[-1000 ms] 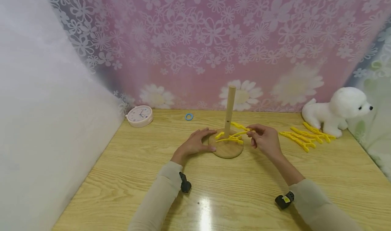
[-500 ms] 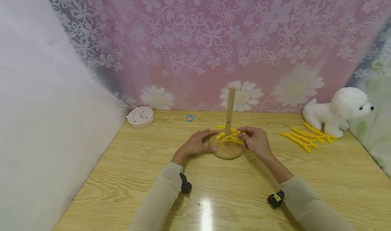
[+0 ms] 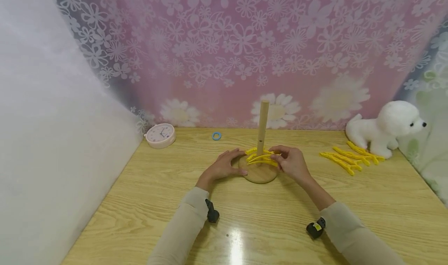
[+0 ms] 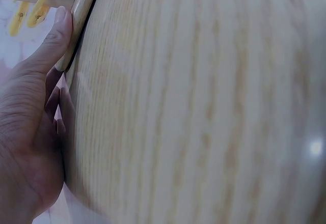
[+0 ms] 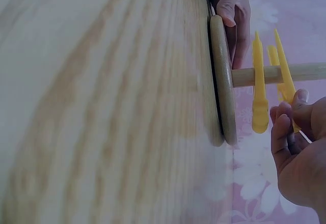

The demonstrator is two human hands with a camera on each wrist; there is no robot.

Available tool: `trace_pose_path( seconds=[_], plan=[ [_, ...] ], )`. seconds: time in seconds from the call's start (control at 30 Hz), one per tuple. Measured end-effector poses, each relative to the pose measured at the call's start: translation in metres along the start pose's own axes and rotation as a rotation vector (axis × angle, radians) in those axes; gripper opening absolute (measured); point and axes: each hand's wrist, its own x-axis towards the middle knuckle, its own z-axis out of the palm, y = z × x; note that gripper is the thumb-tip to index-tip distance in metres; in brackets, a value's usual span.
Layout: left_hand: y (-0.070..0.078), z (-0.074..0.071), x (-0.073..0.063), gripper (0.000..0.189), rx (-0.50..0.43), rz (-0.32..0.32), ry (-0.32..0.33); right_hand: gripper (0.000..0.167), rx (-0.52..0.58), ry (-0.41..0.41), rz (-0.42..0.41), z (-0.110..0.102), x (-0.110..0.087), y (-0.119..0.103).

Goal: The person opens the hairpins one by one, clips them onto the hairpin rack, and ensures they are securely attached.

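Note:
A round wooden base [image 3: 259, 176] carries an upright wooden post [image 3: 263, 121]. My left hand [image 3: 223, 165] holds the base at its left rim, thumb in front and fingers toward the back. One long yellow clip [image 5: 259, 84] sits low on the post, its arms on either side. Just above it, my right hand [image 3: 291, 163] pinches another yellow clip [image 5: 286, 67] by its handle end. The arms of this clip are spread, one passing behind the post and one in front. Whether they touch the post cannot be told.
Several more yellow clips [image 3: 344, 160] lie at the right, before a white toy dog [image 3: 376, 128]. At the back are a blue ring [image 3: 216, 136] and a pink clock [image 3: 160, 136]. A floral curtain [image 3: 224, 55] hangs behind the table [image 3: 168, 202].
My right hand has moved left, bringing its clip from the post's right side to where its spread arms straddle the post. My left hand has stayed on the base.

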Motion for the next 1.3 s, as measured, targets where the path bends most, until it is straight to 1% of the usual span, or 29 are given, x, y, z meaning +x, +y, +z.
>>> trace_pose_path(
  seconds=[0.1, 0.3, 0.43, 0.57, 0.8, 0.93, 1.03, 1.17, 1.3],
  plan=[
    [0.0002, -0.0001, -0.0005, 0.085, 0.012, 0.003, 0.001, 0.020, -0.023, -0.010, 0.000, -0.0017, 0.0000, 0.0022],
    [0.0016, 0.0006, -0.0015, 0.084, -0.015, 0.012, 0.009, 0.022, -0.043, -0.044, 0.013, -0.0045, -0.0007, 0.0036],
    [0.0010, 0.0007, -0.0005, 0.081, -0.024, 0.041, 0.010, 0.023, -0.046, -0.074, 0.015, -0.0054, -0.0007, 0.0048],
    [-0.0007, 0.0012, 0.0012, 0.080, -0.021, 0.066, 0.017, 0.024, -0.016, -0.104, 0.027, -0.0067, -0.0008, 0.0052],
    [-0.0004, 0.0021, -0.0001, 0.081, -0.023, 0.024, 0.017, 0.026, 0.064, -0.163, 0.069, -0.0093, -0.0050, 0.0040],
    [-0.0012, 0.0038, -0.0004, 0.081, -0.022, 0.034, 0.023, 0.029, 0.093, -0.178, 0.076, -0.0083, -0.0070, 0.0045],
    [-0.0006, 0.0032, -0.0006, 0.081, -0.018, 0.041, 0.025, 0.031, 0.115, -0.184, 0.068, -0.0083, -0.0078, 0.0039],
    [0.0008, 0.0024, -0.0016, 0.081, -0.012, 0.045, 0.024, 0.035, 0.132, -0.191, 0.037, -0.0091, -0.0093, 0.0026],
    [0.0023, 0.0021, -0.0020, 0.081, -0.007, 0.058, 0.024, 0.038, 0.157, -0.192, 0.040, -0.0105, -0.0099, 0.0031]
  ],
)
